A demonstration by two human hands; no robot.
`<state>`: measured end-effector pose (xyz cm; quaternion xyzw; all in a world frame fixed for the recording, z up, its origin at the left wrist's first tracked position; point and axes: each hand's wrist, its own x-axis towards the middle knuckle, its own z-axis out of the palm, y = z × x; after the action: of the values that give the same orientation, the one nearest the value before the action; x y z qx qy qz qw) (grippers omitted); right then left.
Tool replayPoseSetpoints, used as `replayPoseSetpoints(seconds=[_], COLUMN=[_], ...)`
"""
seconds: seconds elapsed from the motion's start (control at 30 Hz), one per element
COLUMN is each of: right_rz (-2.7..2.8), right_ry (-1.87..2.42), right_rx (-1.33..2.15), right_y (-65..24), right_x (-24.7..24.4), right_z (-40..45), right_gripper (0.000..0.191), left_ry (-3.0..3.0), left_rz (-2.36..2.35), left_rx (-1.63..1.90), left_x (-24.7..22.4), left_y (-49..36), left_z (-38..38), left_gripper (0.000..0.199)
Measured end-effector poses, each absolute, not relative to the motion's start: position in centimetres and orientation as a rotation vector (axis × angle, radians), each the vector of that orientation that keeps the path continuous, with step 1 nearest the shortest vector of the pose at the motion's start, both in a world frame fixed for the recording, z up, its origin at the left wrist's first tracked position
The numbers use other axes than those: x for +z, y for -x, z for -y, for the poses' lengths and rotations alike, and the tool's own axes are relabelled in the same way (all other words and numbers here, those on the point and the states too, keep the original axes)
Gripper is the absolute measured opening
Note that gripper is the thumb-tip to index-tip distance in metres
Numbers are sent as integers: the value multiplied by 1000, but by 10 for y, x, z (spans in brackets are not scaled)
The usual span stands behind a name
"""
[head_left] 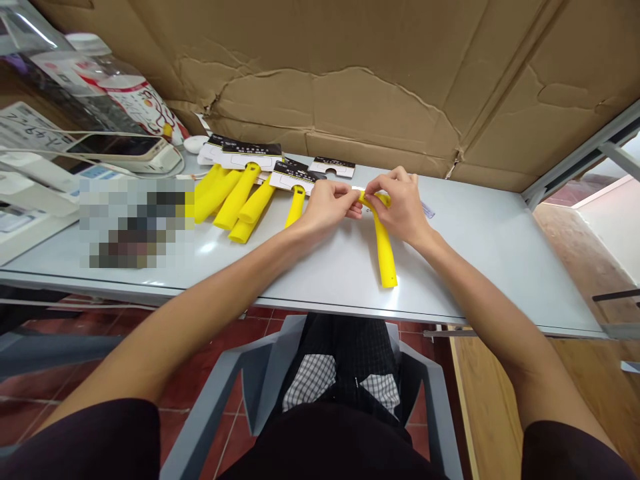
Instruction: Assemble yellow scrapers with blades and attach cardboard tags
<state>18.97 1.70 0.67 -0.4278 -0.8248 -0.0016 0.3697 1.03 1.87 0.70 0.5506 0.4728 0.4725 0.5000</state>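
A yellow tubular handle (pixel 385 257) lies on the table, its wide end toward me and its upper end between my hands. My right hand (pixel 397 203) pinches that upper end between thumb and fingers. From the left, my left hand (pixel 330 203) is closed, thumb and fingertips at the handle's tip; the exact grip is partly hidden. Beside my left wrist lies another yellow handle (pixel 295 207) with a black-and-white header card (pixel 293 175) at its top. Further left, several similar yellow handles (pixel 237 200) are stacked with cards (pixel 250 155) on them. A separate card (pixel 333 166) lies behind my left hand.
Cardboard (pixel 325 100) stands along the back of the white table (pixel 475 220). At left are a bottle (pixel 135 100), a phone (pixel 120 147), white boxes (pixel 35 213) and a blurred-out patch. A small clear piece (pixel 428 210) lies beyond my right hand. Table legs stand at right.
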Motion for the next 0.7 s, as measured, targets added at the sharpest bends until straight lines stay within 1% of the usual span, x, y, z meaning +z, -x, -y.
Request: replayPoseSetpoints(seconds=[0.7], right_rz=[2128], right_ry=[1079], right_rx=[-20], right_y=[-190], right_x=[1], right_z=[-22], right_gripper=[13], left_ry=[-1354], left_rz=[-1134], left_rx=[1129], left_x=[6], left_y=[-9], left_z=[-19], left_gripper=[22])
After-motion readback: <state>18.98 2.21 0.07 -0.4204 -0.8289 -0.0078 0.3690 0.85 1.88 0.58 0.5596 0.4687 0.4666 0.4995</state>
